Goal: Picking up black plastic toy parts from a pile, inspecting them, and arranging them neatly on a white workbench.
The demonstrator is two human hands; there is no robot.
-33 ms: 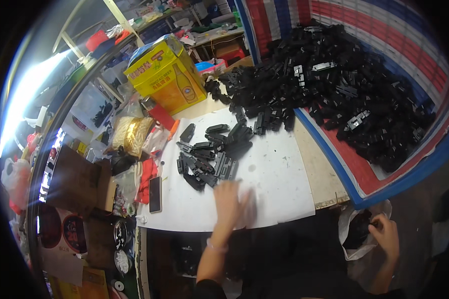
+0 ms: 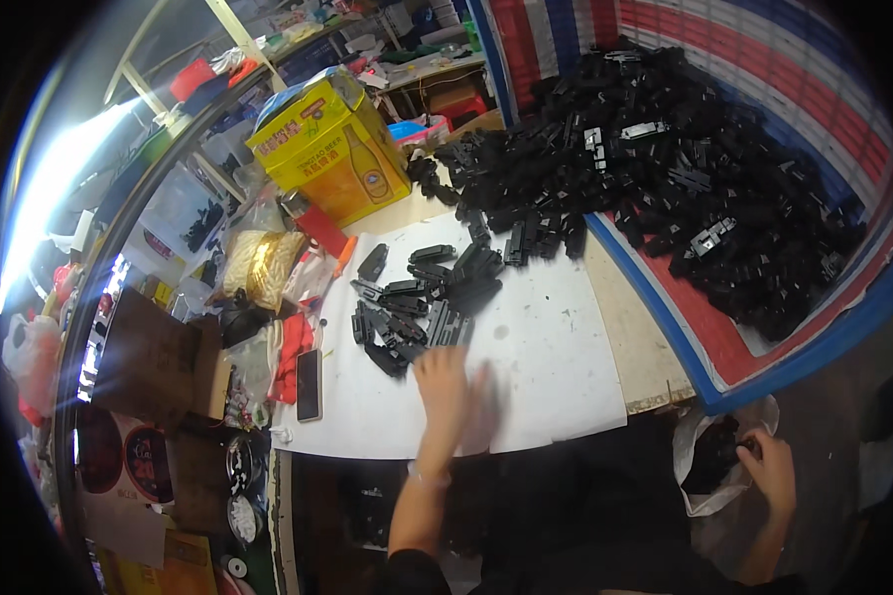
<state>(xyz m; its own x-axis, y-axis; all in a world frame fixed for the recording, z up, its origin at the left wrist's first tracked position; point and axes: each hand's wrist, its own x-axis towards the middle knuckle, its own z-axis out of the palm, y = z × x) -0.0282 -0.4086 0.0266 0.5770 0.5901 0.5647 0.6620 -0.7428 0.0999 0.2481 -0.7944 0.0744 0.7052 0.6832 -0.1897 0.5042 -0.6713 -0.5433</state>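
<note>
My left hand (image 2: 444, 397) is over the white sheet, its fingertips at the near edge of a loose group of black plastic parts (image 2: 404, 289). Its thumb stands apart and is blurred, and nothing shows in its grasp. Low on the right, my right hand (image 2: 772, 474) is at the mouth of a white bag (image 2: 706, 504) holding dark pieces (image 2: 709, 461). Thumb and fingers there are bent together at the bag's edge; what lies between them is too small and dark to make out.
A large heap of black parts (image 2: 655, 169) fills a striped red, white and blue enclosure (image 2: 719, 362) and spills onto the table. A yellow carton (image 2: 332, 149) stands at the back. To the left lie a phone (image 2: 310, 386), a rope bundle (image 2: 263, 268) and red cloth (image 2: 289, 352).
My left hand has shifted slightly away from me, towards the group of black parts. My right hand stays at the bag with barely any movement.
</note>
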